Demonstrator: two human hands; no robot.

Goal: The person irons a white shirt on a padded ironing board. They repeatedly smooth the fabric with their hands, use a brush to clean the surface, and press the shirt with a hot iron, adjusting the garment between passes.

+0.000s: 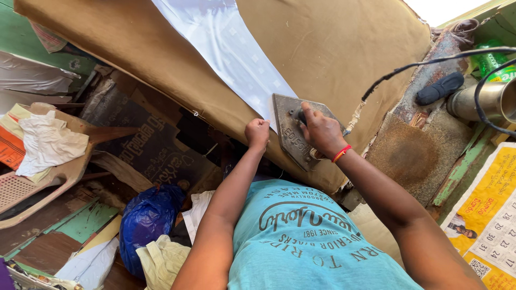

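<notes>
Right hand wrapped tight round the handle of the heavy iron, grip fully closed, red thread band at the wrist; the iron sits flat at the near end of the white cloth, close to the front edge of the brown padded surface. Left hand is a fist just beside the iron, grip pressed together on the cloth's near edge, pinning it taut. Risk here, I'd say: those knuckles are right next to the soleplate, so a slip sideways could burn them. The iron rides close to the surface's edge too, and a push too far could tip it off. Lingering in one spot could scorch the thin cloth. The black cable loops overhead to the right and could snag. Beyond it, a rusty metal plate, a steel cylinder, a green bottle, a yellow calendar. Below left, a blue plastic bag and a pale plastic chair crowd the floor
</notes>
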